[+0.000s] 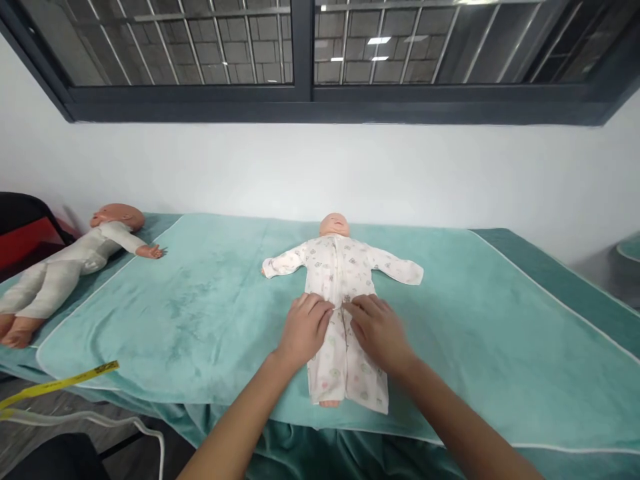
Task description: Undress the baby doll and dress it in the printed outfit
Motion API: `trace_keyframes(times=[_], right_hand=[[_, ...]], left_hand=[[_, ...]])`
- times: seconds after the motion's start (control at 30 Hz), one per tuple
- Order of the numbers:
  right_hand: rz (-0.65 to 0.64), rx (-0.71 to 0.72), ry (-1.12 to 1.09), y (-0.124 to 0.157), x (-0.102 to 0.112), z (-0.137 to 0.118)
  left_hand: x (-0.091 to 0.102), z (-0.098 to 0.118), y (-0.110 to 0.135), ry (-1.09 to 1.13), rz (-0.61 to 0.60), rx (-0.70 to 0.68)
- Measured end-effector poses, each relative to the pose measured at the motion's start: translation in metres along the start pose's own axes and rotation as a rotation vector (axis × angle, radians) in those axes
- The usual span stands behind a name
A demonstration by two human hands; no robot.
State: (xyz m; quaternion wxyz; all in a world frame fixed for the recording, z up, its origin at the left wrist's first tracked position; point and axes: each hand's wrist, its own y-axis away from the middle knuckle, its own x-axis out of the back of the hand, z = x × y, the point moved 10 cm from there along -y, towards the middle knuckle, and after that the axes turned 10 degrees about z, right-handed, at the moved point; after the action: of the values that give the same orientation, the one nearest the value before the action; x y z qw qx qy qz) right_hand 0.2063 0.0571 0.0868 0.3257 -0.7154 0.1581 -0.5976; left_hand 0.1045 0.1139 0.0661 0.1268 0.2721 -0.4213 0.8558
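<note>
A baby doll (334, 225) lies on its back in a white, small-patterned romper (324, 263), head toward the wall and arms spread. The romper has a front opening down its middle. My left hand (306, 328) pinches the cloth at the left of that opening, around the waist. Opposite it, my right hand (379, 330) has its fingers closed on the right edge of the opening. The fingertips of both hands nearly meet. One foot shows below the left leg cuff; the sleeve on the right covers the doll's hand.
A teal blanket (200, 307) covers the table. At the left lies a second doll (85, 257) in white clothing. A yellow strip (60, 385) and a white cable (100, 419) are at the lower left. Behind the table stands a white wall (250, 173) below a barred window (225, 47).
</note>
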Motion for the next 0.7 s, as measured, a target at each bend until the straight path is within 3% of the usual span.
trace_keyframes(times=[0.1, 0.2, 0.3, 0.4, 0.5, 0.6, 0.7], right_hand=[[-0.077, -0.043, -0.143, 0.010, -0.005, -0.001], [-0.053, -0.177, -0.317, 0.016, 0.003, 0.033], [0.003, -0.407, -0.316, 0.026, 0.003, 0.107], [0.123, -0.794, -0.080, 0.053, 0.004, 0.204], [0.173, -0.965, 0.051, 0.071, 0.000, 0.261], [0.160, -0.993, 0.022, 0.067, -0.016, 0.285], [0.192, -0.980, -0.040, 0.053, -0.026, 0.300]], left_hand=[[0.005, -0.028, -0.001, 0.248, -0.033, 0.188], [0.029, -0.086, -0.006, 0.178, 0.098, 0.415], [0.057, -0.141, -0.013, -0.077, 0.223, 0.487], [0.060, -0.181, -0.019, -0.409, 0.131, 0.503], [0.046, -0.197, -0.027, -0.575, -0.012, 0.452], [0.039, -0.199, -0.038, -0.660, -0.070, 0.413], [0.042, -0.201, -0.047, -0.728, -0.039, 0.436]])
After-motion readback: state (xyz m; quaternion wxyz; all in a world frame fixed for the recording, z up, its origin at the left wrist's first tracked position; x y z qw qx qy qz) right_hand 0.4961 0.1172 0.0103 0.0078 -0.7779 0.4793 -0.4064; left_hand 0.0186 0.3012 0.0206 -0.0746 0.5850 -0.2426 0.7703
